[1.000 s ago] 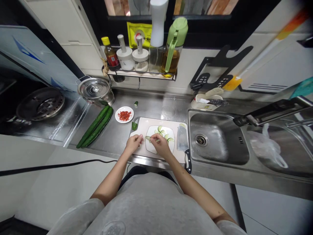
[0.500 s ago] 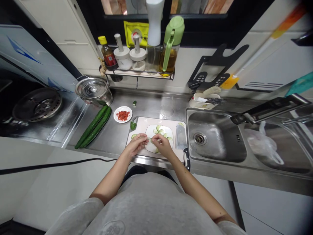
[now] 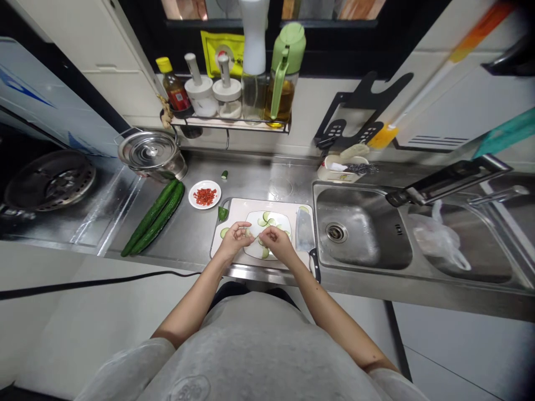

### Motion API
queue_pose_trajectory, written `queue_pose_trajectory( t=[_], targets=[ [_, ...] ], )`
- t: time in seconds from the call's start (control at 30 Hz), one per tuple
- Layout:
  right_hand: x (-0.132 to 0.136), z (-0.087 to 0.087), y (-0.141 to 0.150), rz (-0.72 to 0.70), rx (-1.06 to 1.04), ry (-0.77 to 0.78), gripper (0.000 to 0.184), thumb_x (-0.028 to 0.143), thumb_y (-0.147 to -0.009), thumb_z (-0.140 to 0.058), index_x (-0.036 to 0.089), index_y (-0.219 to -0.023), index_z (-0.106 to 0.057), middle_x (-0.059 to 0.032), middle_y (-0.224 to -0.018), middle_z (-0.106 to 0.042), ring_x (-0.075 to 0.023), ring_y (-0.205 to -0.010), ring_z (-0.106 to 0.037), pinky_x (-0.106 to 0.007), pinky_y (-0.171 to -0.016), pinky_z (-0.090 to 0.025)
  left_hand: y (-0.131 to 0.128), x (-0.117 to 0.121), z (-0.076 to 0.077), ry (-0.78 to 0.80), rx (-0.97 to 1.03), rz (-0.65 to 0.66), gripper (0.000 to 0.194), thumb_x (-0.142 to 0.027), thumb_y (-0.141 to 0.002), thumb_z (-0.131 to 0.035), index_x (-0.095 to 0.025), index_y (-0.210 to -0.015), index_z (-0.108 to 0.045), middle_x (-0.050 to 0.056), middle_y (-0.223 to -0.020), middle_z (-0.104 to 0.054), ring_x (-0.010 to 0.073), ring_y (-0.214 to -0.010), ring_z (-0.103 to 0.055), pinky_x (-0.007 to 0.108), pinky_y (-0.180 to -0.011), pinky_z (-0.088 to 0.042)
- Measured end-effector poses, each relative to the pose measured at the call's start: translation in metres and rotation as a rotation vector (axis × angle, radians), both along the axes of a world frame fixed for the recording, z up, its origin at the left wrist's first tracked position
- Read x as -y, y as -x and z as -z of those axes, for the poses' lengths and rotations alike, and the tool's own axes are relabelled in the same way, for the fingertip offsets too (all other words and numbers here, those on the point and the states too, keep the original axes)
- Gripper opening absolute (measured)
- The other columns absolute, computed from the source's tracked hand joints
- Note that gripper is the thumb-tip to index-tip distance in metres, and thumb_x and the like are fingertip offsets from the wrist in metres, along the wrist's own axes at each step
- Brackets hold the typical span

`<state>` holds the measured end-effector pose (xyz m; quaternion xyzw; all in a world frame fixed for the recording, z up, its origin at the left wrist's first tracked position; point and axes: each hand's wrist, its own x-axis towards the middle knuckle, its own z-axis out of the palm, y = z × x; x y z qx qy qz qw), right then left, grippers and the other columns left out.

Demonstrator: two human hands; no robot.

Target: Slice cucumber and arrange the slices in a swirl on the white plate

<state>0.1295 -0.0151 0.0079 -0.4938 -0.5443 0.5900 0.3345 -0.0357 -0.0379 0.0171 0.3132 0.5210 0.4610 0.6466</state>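
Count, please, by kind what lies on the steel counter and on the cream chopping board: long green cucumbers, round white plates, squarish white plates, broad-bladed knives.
Long green cucumbers: 2
Round white plate: 1
Squarish white plate: 1
Broad-bladed knife with black handle: 1
Total: 5

Black-framed window over white wall, steel counter below.

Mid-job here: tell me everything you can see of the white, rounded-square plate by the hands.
The white, rounded-square plate looks smooth and glossy, perhaps ceramic. It lies flat on the pale, grey-edged cutting board. Thin, green-rimmed cucumber slices rest on it: several toward its far side, one near its front edge. The bare left hand and bare right hand hide parts of it; whether either touches it, I cannot tell.
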Motion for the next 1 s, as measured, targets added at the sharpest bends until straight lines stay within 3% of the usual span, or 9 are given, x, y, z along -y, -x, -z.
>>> queue_pose_trajectory(
  t=[0.17,0.37,0.53,0.77,1.0],
  targets=[
    [-0.003,0.014,-0.012,-0.03,0.148,-0.016,0.027,0.045,-0.073,-0.061,0.019,-0.069,-0.056,0.0038,-0.055,-0.054,-0.0104,-0.051,-0.047,-0.022,-0.05,-0.037,-0.007,0.0,0.013,-0.081,-0.12,0.023,0.05,-0.027,-0.058,-0.077,-0.016,-0.102,-0.055,-0.007,-0.07,-0.051,0.0027,-0.056,-0.046,0.017,-0.057,-0.036],
    [-0.009,0.028,-0.023,-0.112,0.409,-0.035,0.023,0.041,-0.074,-0.06,0.018,-0.07,-0.06,0.0039,-0.057,-0.056,-0.0105,-0.055,-0.049,-0.021,-0.052,-0.034,-0.018,0.0,0.039,-0.094,-0.317,0.079,0.043,-0.025,-0.062,-0.071,-0.017,-0.102,-0.056,-0.007,-0.073,-0.048,0.0012,-0.048,-0.036,0.017,-0.049,-0.029],
    [-0.011,0.032,-0.023,-0.185,0.627,-0.07,0.013,0.031,-0.075,-0.06,0.018,-0.073,-0.061,0.0028,-0.063,-0.059,-0.0104,-0.06,-0.051,-0.02,-0.054,-0.031,-0.024,0.002,0.057,-0.045,-0.602,0.156,0.036,-0.021,-0.065,-0.066,-0.021,-0.101,-0.06,-0.007,-0.067,-0.051,0.0048,-0.051,-0.043,0.018,-0.053,-0.033],
    [-0.01,0.033,-0.019,-0.279,0.858,-0.075,0.012,0.027,-0.083,-0.055,0.019,-0.078,-0.063,-0.0014,-0.074,-0.064,-0.013,-0.07,-0.055,-0.022,-0.054,-0.027,-0.03,0.002,0.054,-0.025,-0.86,0.263,0.025,-0.022,-0.07,-0.063,-0.025,-0.094,-0.064,-0.005,-0.065,-0.059,0.0115,-0.06,-0.053,0.022,-0.058,-0.035],
    [-0.013,0.03,-0.019,-0.371,0.941,-0.097,0.012,0.026,-0.084,-0.055,0.019,-0.08,-0.064,-0.0057,-0.083,-0.067,-0.0174,-0.079,-0.059,-0.024,-0.056,-0.03,-0.034,0.0,0.05,-0.035,-0.935,0.325,0.023,-0.02,-0.071,-0.061,-0.025,-0.093,-0.066,-0.001,-0.07,-0.064,0.0156,-0.068,-0.058,0.024,-0.061,-0.036]
  ],
)
